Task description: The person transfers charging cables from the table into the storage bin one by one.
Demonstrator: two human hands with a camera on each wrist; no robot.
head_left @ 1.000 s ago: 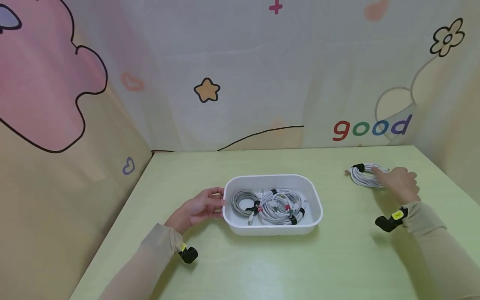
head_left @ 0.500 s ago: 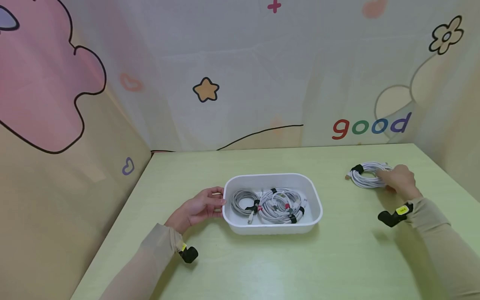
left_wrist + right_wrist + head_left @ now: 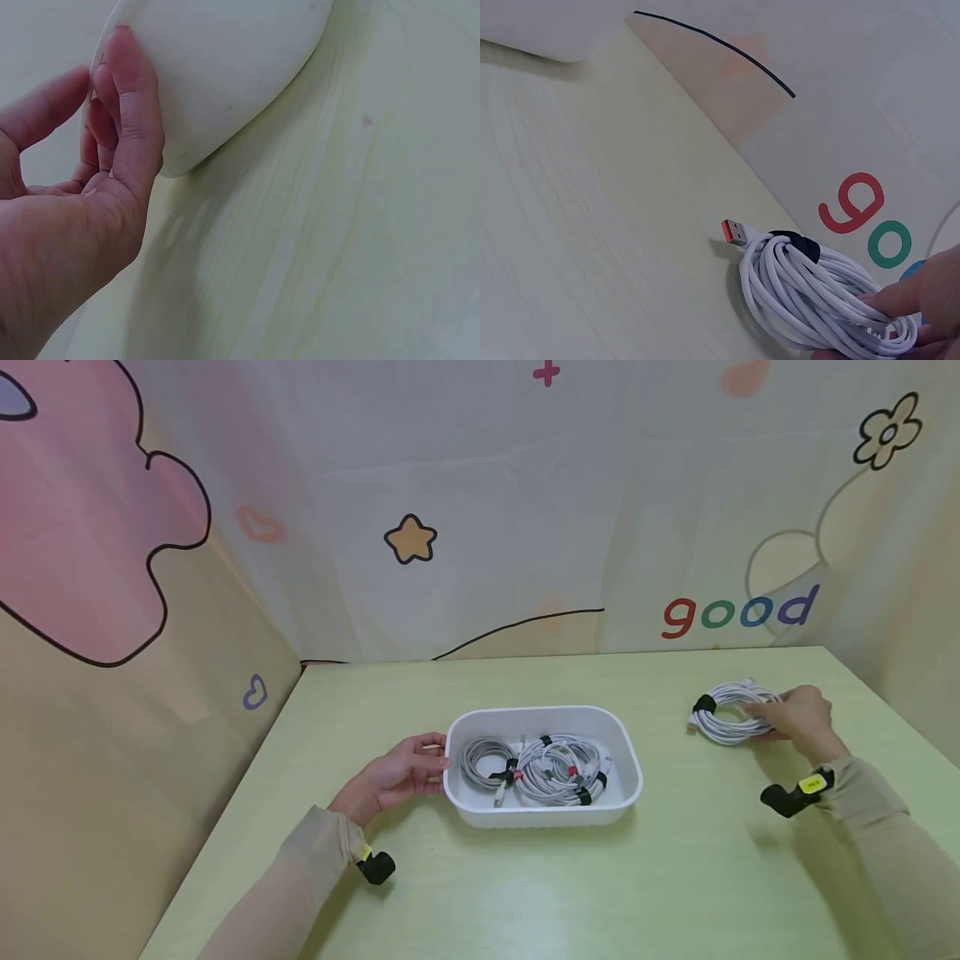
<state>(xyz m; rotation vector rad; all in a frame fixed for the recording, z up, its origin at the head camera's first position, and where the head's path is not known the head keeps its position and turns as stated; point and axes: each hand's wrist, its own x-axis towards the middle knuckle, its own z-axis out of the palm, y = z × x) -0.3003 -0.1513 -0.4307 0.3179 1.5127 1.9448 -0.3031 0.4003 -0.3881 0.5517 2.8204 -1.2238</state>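
My right hand (image 3: 801,720) pinches a coiled white USB cable (image 3: 731,713) at its right side, thumb on top. In the right wrist view a black strap (image 3: 799,244) binds the coil, and its USB plug (image 3: 734,232) has an orange-red inside. My left hand (image 3: 405,774) holds the left end of a white plastic box (image 3: 543,817), thumb at the rim and fingers against the outer wall. Inside the box lie a grey coiled cable (image 3: 467,768) on the left and overlapping white coiled cables (image 3: 551,795) on the right, bound with black and red ties.
A pale green-yellow wood-grain table (image 3: 510,893) carries the box near its middle. Behind it hangs a printed curtain (image 3: 510,527) with a star, a flower and the word "good". Similar curtain covers both sides.
My right hand has gripped the cable coil and tilted it up, its near part lifting slightly towards me. The left hand and box hold their place.
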